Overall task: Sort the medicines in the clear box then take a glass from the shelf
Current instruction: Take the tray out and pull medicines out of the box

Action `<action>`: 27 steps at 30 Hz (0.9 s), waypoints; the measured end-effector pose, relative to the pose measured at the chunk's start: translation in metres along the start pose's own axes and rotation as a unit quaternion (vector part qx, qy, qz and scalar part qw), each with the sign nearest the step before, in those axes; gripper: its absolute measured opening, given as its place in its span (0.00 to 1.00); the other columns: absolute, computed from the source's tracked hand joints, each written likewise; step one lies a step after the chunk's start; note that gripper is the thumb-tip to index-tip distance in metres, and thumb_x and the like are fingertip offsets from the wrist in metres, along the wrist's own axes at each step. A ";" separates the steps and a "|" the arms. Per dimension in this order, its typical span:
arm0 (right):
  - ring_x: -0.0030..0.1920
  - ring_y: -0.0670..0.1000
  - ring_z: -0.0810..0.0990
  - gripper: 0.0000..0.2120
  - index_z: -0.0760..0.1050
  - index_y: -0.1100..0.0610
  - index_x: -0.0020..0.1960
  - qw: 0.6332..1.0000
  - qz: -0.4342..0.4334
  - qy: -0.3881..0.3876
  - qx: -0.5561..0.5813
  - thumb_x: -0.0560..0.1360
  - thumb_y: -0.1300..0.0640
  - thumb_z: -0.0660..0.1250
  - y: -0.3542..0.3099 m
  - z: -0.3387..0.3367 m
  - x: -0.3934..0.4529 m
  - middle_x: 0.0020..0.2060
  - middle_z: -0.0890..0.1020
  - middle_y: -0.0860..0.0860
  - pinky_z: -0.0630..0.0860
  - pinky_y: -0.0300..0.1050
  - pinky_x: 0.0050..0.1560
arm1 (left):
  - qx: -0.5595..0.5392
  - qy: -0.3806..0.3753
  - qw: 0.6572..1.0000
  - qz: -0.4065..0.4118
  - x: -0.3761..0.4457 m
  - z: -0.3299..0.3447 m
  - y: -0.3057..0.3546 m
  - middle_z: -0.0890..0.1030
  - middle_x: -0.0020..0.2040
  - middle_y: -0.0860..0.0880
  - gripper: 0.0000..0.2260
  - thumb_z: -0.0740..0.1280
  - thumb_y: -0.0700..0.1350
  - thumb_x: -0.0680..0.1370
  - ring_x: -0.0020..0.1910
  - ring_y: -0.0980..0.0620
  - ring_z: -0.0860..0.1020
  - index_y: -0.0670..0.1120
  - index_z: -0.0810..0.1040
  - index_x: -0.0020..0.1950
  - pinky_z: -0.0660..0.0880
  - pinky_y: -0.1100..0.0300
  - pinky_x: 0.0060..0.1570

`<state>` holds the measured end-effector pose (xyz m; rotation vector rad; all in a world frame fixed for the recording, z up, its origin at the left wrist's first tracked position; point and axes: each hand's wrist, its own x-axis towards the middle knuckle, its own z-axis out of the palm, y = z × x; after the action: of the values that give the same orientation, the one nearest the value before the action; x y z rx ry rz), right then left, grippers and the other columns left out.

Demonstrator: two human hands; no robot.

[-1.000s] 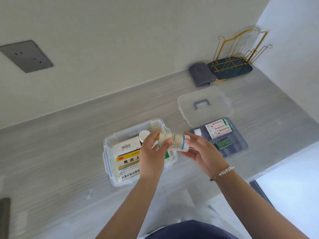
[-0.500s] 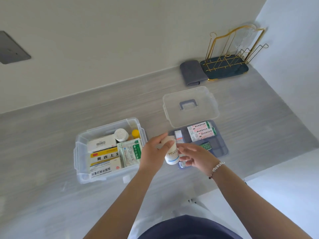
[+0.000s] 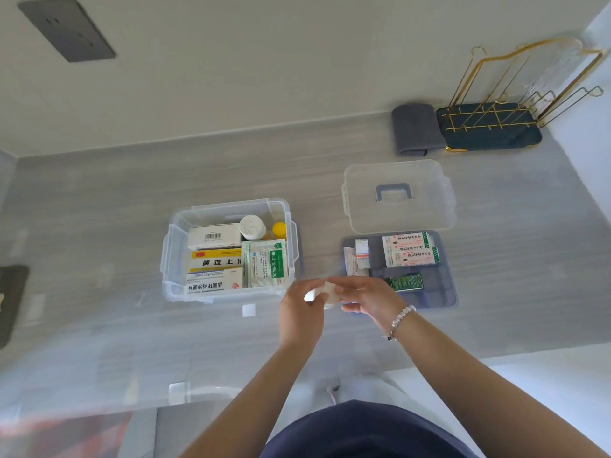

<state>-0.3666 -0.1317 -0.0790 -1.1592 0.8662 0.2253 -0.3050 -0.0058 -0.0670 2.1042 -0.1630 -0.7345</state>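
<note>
A clear box (image 3: 175,256) on the grey counter holds several medicine cartons, a sachet pack (image 3: 264,262), a white-capped bottle (image 3: 253,227) and a yellow-capped one (image 3: 279,228). Right of it lies a grey tray (image 3: 436,289) with plaster boxes (image 3: 408,249) and a green tin (image 3: 406,282). Between box and tray, both hands hold a small white medicine bottle (image 3: 325,292), blurred and mostly hidden. My left hand (image 3: 301,312) grips it from the left. My right hand (image 3: 363,294) holds its other end. A glass (image 3: 555,69) hangs on the gold wire rack (image 3: 496,94) at the far right.
The box's clear lid (image 3: 396,196) with a grey handle lies behind the tray. A folded grey cloth (image 3: 415,128) sits beside the rack's dark base. A wall socket (image 3: 66,29) is at top left. A dark object (image 3: 11,302) lies at the left edge.
The hands carried the white bottle from over the clear box to the gap beside the tray, lowering it toward the counter. The camera view shifted.
</note>
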 end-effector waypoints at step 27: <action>0.32 0.41 0.80 0.05 0.81 0.50 0.42 0.960 -0.229 0.113 -0.115 0.71 0.59 0.70 -0.066 0.096 -0.022 0.34 0.83 0.49 0.76 0.33 0.33 | -0.049 0.018 0.988 0.144 0.023 -0.114 0.019 0.83 0.41 0.51 0.07 0.62 0.43 0.78 0.44 0.53 0.82 0.49 0.79 0.46 0.80 0.54 0.40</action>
<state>-0.2980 -0.0704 -0.0048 -1.5910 0.7571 -0.1963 -0.2200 0.0540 -0.0117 1.9465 -0.3942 -0.5195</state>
